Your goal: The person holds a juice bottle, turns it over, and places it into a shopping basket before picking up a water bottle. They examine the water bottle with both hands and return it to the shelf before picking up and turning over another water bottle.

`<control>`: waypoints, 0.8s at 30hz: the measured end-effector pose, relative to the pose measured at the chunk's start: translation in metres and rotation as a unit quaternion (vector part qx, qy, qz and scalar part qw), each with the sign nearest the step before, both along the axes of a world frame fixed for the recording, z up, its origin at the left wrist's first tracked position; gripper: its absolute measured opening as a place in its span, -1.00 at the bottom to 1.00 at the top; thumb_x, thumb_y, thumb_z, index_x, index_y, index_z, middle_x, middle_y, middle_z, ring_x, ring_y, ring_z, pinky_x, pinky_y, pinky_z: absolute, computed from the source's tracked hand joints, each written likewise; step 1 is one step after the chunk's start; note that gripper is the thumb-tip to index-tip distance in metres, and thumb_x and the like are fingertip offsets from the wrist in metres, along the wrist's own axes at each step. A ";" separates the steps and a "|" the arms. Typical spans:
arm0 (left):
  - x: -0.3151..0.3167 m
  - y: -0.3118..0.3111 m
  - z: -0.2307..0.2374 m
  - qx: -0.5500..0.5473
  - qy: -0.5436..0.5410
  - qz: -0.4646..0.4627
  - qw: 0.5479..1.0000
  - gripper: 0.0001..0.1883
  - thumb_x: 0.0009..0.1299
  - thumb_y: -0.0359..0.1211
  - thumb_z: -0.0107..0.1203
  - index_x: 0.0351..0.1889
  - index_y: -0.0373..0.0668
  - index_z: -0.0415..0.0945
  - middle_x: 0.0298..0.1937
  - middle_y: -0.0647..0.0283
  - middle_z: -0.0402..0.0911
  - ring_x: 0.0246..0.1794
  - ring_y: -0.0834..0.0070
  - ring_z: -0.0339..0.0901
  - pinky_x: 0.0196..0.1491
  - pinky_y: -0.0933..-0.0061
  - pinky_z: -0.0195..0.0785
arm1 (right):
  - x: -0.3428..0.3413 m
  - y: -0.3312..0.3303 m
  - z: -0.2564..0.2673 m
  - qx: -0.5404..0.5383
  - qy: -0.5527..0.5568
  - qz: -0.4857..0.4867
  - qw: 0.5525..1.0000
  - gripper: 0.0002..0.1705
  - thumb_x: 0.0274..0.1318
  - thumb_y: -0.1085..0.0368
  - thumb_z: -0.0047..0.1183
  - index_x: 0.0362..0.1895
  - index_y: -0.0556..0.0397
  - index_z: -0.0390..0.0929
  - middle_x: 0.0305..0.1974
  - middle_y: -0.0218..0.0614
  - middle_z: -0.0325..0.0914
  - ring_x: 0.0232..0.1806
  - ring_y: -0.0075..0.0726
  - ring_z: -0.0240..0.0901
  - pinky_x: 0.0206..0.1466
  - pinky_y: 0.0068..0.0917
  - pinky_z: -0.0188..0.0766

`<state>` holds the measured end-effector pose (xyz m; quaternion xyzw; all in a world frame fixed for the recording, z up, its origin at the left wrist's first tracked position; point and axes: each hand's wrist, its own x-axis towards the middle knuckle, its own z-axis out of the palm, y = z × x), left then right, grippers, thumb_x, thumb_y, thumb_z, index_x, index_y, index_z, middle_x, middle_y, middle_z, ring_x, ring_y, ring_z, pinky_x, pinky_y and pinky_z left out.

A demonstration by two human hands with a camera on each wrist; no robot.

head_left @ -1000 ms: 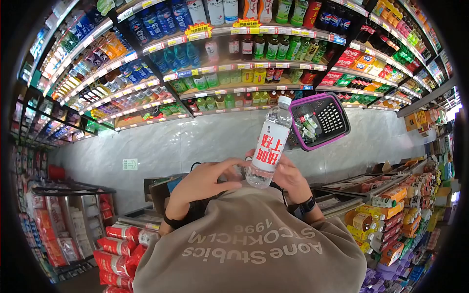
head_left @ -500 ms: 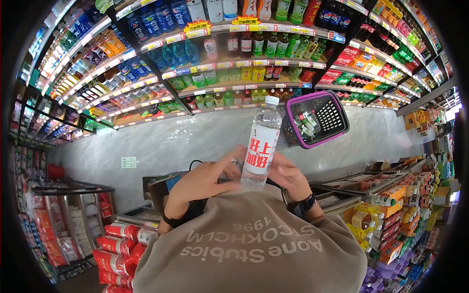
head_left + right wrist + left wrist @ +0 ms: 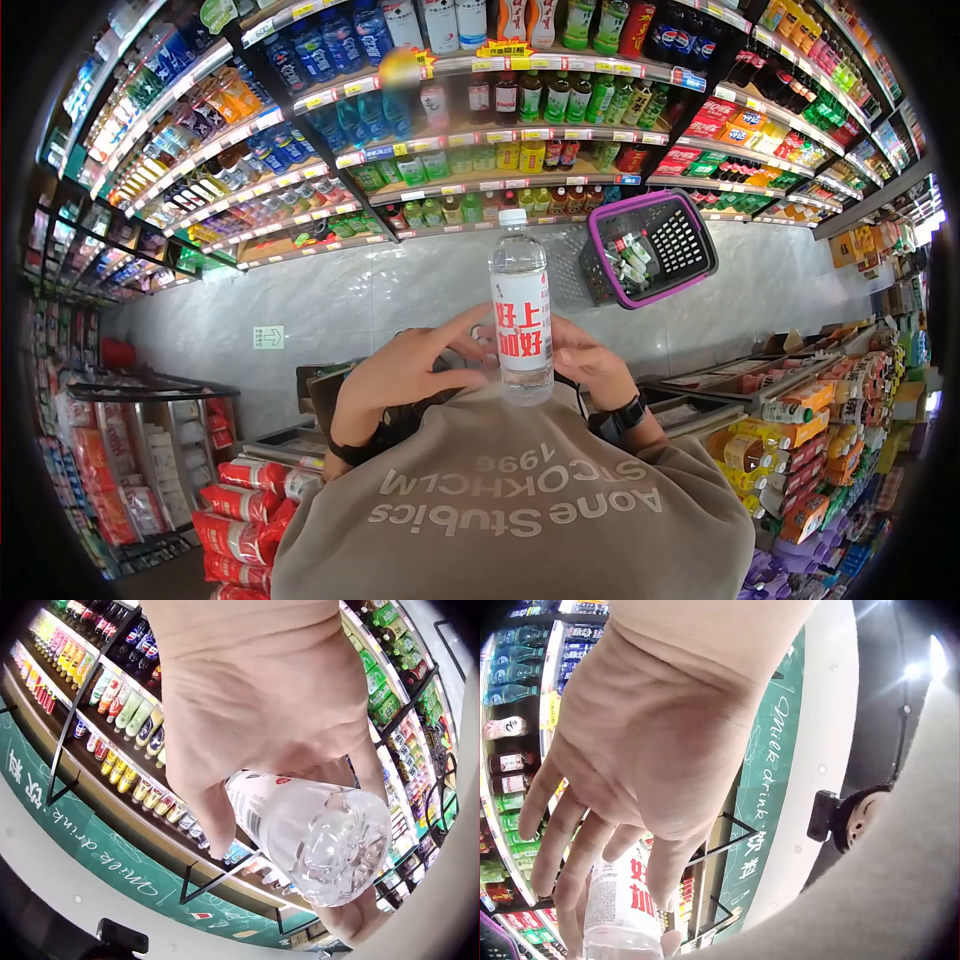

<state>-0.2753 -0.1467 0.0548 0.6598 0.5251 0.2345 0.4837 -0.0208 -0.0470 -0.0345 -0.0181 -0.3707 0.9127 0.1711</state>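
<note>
A clear plastic water bottle [image 3: 521, 310] with a white label and red characters stands nearly upright before the person's chest, its white cap on. My right hand [image 3: 590, 362] holds it from the right side; in the right wrist view that hand [image 3: 259, 697] hides part of the label, while the bottle's clear base [image 3: 345, 847] faces the camera. On the other side is my left hand [image 3: 410, 375], fingers extended and spread. The left wrist view shows the open palm of this hand [image 3: 649, 742], with thumb and fingertips overlapping the bottle's label [image 3: 622, 892].
A black shopping basket with a purple rim [image 3: 612, 275] stands on the grey floor [image 3: 430, 275], small packages inside. Drink shelves [image 3: 500, 140] line the wall ahead. Red packages [image 3: 235, 535] are stacked at the left, and bottled drinks [image 3: 745, 450] at the right.
The bottle has swung from leaning right to nearly upright, moving left and its cap lower in view. Its label has turned. Both hands have stayed in about the same place.
</note>
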 end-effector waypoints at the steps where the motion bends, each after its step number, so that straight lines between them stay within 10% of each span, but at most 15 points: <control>1: 0.000 0.001 0.001 -0.006 0.002 0.002 1.000 -0.09 0.34 -0.30 0.34 0.60 -0.08 0.06 -0.03 0.17 0.74 -0.02 0.26 0.70 -0.16 0.35 0.56 | 0.000 0.000 -0.001 -0.001 0.002 -0.002 1.000 0.09 0.15 0.01 0.22 0.57 0.26 -0.06 0.51 0.20 0.12 0.53 0.13 0.15 0.53 0.04 0.10; 9: -0.002 0.004 -0.011 0.058 -0.049 0.046 0.996 -0.18 0.34 -0.38 0.31 0.55 -0.13 0.17 -0.08 0.15 0.75 -0.01 0.27 0.69 0.14 0.29 0.44 | 0.003 -0.002 -0.007 0.034 -0.004 0.010 0.999 0.05 0.18 0.04 0.22 0.57 0.22 -0.05 0.48 0.14 0.18 0.46 0.18 0.26 0.51 0.06 0.15; 24: 0.003 0.007 -0.019 0.080 -0.117 0.066 0.988 -0.43 0.37 -0.46 0.27 0.34 -0.20 0.35 -0.26 0.24 0.69 -0.15 0.40 0.65 0.10 0.34 0.40 | 0.003 -0.004 -0.010 0.066 -0.069 -0.007 0.995 -0.15 0.26 0.11 0.17 0.49 0.25 0.13 0.32 0.05 0.42 0.30 0.02 0.49 0.41 -0.04 0.33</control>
